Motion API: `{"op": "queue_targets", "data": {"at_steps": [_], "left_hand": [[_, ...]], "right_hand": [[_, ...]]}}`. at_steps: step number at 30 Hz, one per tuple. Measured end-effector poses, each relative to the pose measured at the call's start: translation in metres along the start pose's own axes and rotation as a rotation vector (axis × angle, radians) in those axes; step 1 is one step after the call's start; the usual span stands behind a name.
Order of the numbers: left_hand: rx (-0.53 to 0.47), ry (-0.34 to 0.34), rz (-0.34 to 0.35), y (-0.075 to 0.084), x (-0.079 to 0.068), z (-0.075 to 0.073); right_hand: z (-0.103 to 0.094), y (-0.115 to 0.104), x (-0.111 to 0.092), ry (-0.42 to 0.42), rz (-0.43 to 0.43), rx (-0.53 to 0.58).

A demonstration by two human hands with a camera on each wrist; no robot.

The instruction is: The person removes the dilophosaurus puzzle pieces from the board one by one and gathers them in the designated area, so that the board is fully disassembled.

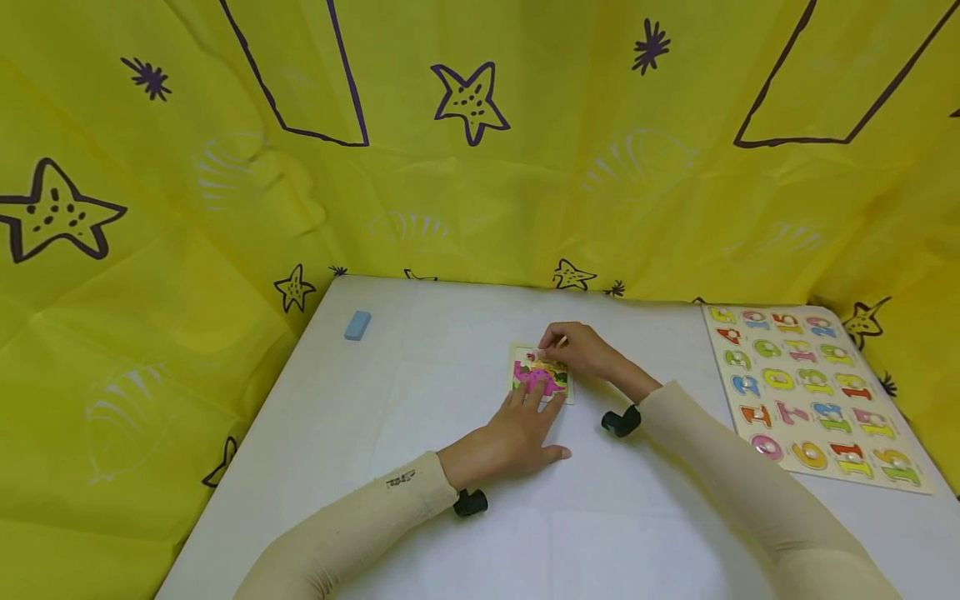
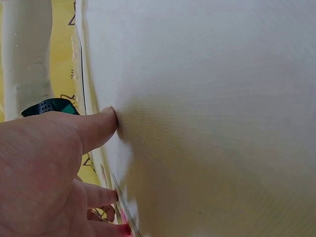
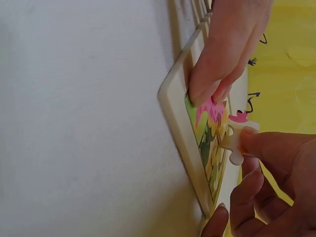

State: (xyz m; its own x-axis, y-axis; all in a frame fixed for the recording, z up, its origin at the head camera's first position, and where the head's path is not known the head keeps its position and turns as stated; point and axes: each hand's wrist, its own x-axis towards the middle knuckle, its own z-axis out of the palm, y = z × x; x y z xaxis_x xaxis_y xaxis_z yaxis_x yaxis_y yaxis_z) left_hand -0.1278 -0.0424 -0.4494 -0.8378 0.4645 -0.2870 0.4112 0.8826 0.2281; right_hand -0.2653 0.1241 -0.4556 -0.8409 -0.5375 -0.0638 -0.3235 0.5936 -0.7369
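Note:
A small jigsaw puzzle board (image 3: 173,98) with a pink and green picture lies on the table. My left hand (image 1: 517,437) rests over its near edge, straight fingertips pressing the pink part, thumb spread out on the tabletop. At the board's far right side my right hand (image 1: 588,350) pinches a jigsaw piece (image 3: 236,143) between thumb and fingers. The right wrist view shows this piece, pale with a red patch, tilted up over the picture. In the left wrist view only the edge of the board (image 2: 121,205) shows beneath the left fingers.
A blue block (image 1: 357,326) lies at the back left of the white table (image 1: 420,358). On the right is a number puzzle board (image 1: 780,379) with knobbed, colourful numerals. A yellow printed curtain (image 1: 480,208) hangs around the back and sides.

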Motion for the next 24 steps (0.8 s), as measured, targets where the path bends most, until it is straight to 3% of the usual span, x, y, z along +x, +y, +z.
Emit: {"op": "queue_targets", "data": {"at_steps": [24], "left_hand": [[-0.022,-0.007,-0.012,0.0003,0.0005,-0.0006]], "right_hand": [[0.0016,-0.0013,-0.0002,0.008,-0.06,-0.049]]}}
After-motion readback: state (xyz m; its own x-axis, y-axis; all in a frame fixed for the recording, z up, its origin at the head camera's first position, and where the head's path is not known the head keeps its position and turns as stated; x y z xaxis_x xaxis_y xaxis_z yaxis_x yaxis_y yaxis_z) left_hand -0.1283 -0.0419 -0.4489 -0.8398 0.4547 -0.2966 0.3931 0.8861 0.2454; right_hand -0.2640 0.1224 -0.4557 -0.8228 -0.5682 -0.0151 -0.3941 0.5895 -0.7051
